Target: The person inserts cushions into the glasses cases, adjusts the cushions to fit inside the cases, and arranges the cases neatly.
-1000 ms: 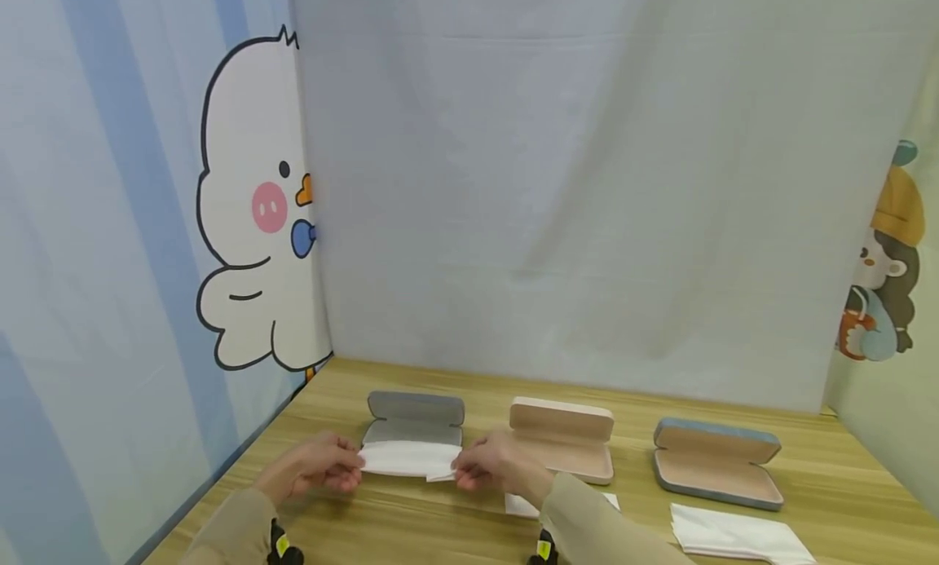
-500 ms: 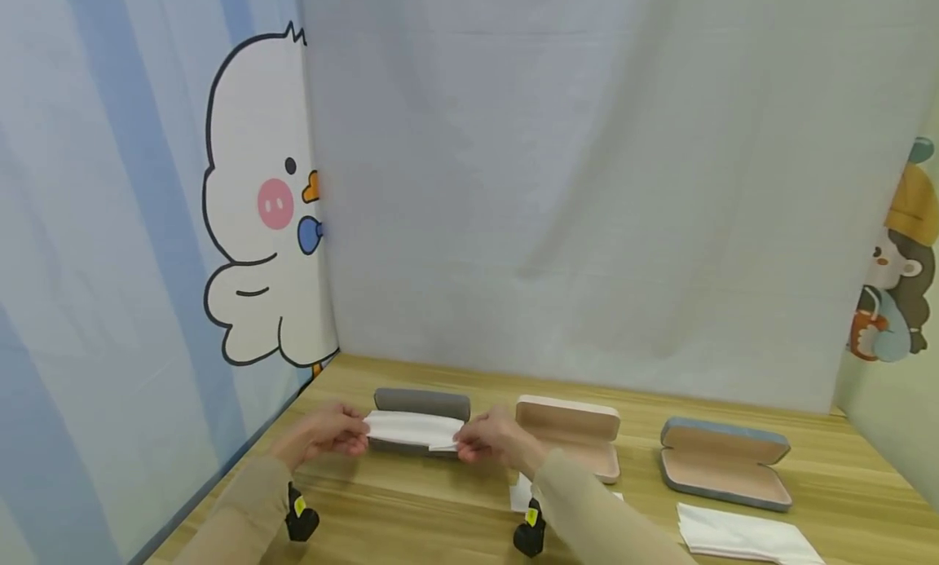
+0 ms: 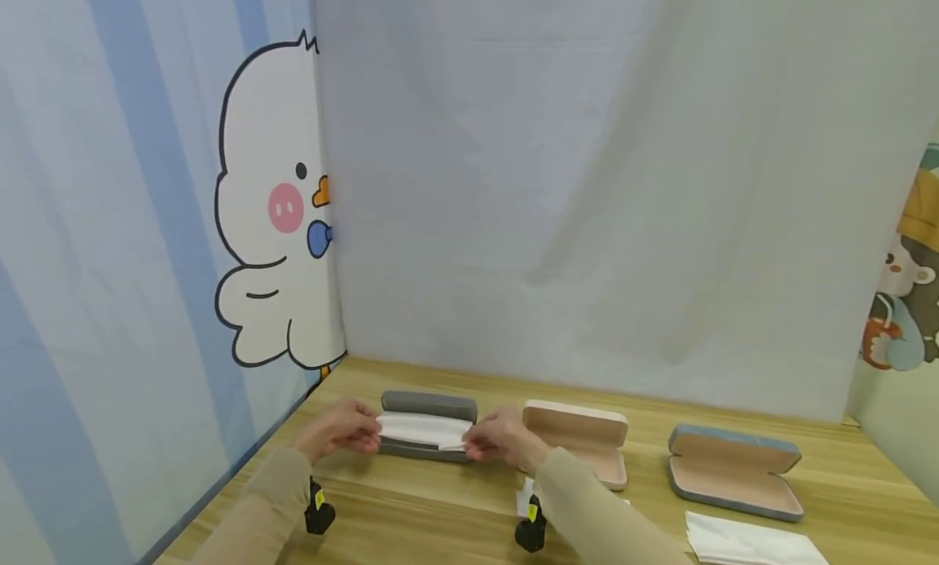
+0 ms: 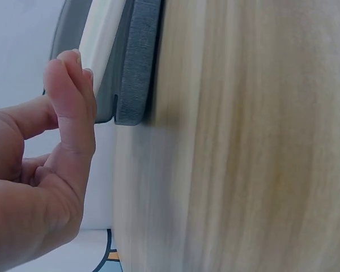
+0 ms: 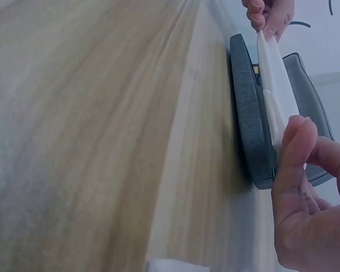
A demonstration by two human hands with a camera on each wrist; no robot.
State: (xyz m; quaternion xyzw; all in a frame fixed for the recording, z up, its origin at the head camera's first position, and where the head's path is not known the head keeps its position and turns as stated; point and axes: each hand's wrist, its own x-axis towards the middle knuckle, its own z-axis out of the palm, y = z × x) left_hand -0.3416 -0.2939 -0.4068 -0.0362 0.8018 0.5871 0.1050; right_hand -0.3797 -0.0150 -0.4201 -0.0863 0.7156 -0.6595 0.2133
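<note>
A folded white cloth (image 3: pixel 424 429) is stretched level between both hands, over the base of an open grey glasses case (image 3: pixel 429 404). My left hand (image 3: pixel 341 427) pinches its left end; my right hand (image 3: pixel 508 438) pinches the right end, where a loose corner dips. In the left wrist view, the fingertips hold the cloth (image 4: pixel 103 34) just above the case's front wall (image 4: pixel 139 65). From the right wrist, the strip (image 5: pixel 280 85) runs along the case opening, between the front wall (image 5: pixel 249 113) and the raised lid (image 5: pixel 306 90). The cloth hides most of the case interior.
A cream glasses case (image 3: pixel 579 422) and a blue one (image 3: pixel 734 479) stand open to the right. Folded white cloths lie before them: one (image 3: pixel 748 540) in front of the blue case, another (image 3: pixel 524 500) partly behind my right arm. A curtain (image 3: pixel 587 222) backs the wooden table (image 3: pixel 418 516).
Both hands have carried the white cloth forward, from in front of the grey case to over its base, then slightly lower. The view has shifted slightly left.
</note>
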